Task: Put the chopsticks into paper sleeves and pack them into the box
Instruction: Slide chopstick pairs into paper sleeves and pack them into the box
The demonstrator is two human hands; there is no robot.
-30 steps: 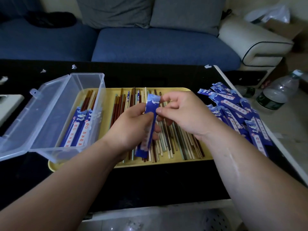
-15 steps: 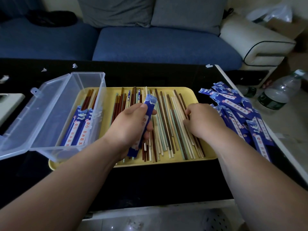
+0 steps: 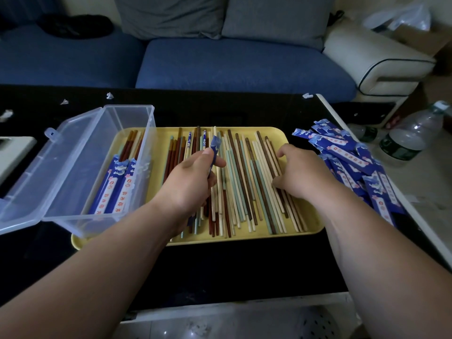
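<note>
Chopsticks (image 3: 244, 182), brown, pale and green, lie loose over most of the yellow tray (image 3: 162, 140). That looks like a lot left to do. Only a small part seems done. At least two filled sleeves (image 3: 117, 182) lie in the clear box (image 3: 137, 118), with stick ends poking out of their tops. The box stands on the left end of the tray. Its lid (image 3: 36, 172) hangs open past the tray's left edge, over the black table (image 3: 220, 265).

The left hand (image 3: 188, 177) pinches one blue paper sleeve (image 3: 216, 143) between thumb and fingers, above the middle of the tray. I cannot tell if anything is in it. The right hand (image 3: 300, 174) lies on the loose sticks near the right edge of the tray, fingers bent down onto them. It may be picking a pair, but I cannot tell if it holds any.

A big pile of sleeves (image 3: 349, 162) waits on the table, just beside the tray's right edge. They look flat and empty. So many more pairs need a sleeve and a place in the box, which has lots of room.
</note>
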